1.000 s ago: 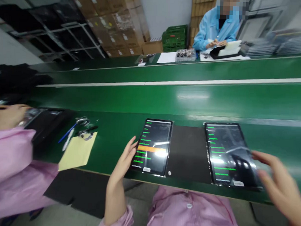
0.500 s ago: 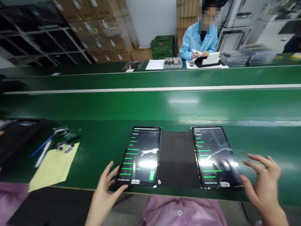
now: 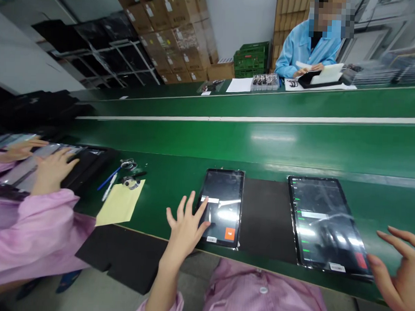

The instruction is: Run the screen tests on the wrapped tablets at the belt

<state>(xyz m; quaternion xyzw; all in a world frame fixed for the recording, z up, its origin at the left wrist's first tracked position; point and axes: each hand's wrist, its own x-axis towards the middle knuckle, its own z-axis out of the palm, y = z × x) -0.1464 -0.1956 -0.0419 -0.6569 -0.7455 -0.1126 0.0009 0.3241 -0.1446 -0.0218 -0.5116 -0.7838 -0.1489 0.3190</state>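
Two tablets lie face up on the green bench before me, their screens lit. Over the lower left part of the left tablet [image 3: 227, 188] is my left hand [image 3: 186, 227], fingers spread, the index fingertip at a white box on the screen. That screen shows an orange button low on its right. My right hand [image 3: 403, 266] is open beside the lower right corner of the right tablet [image 3: 323, 200], its thumb at the edge near a red button. Between the tablets lies a flat black mat [image 3: 268, 221].
Left of me are a yellow paper sheet [image 3: 120, 204], a white pen [image 3: 110, 187], a blue pen [image 3: 107, 178] and small metal parts. A co-worker in pink [image 3: 38, 231] handles items at far left. Across the bench sits a person in blue [image 3: 300, 45].
My view has swung left, bringing the neighbour's hands into sight. My left hand has moved from the left tablet's edge onto its screen. Both screens switched from green lists to boxes with coloured buttons.
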